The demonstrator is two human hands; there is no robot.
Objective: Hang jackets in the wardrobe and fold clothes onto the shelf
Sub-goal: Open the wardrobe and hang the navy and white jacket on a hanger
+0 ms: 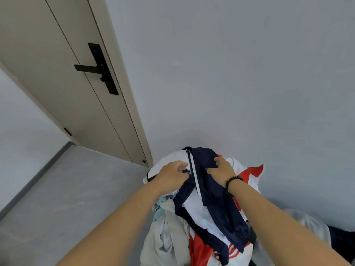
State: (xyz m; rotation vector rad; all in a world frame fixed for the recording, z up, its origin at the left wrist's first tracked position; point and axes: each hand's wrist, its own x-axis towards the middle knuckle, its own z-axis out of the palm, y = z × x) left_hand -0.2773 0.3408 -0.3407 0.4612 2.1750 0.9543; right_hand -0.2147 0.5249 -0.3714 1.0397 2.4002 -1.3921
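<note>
A navy, white and red jacket (213,206) hangs in front of me, held up near its collar by both hands. My left hand (172,174) pinches the fabric at the left of the collar, fingers curled. My right hand (222,170), with a black bead bracelet on its wrist, grips the navy collar on the right. Below the jacket lies a heap of clothes (165,239), pale grey and light blue, with red-and-white fabric beside it. No wardrobe or shelf is in view.
A beige door (63,73) with a black lever handle (96,69) stands shut at the left. A plain grey wall (249,73) fills the right. Grey floor (67,198) lies at the lower left. More pale and dark fabric (315,227) sits at the lower right.
</note>
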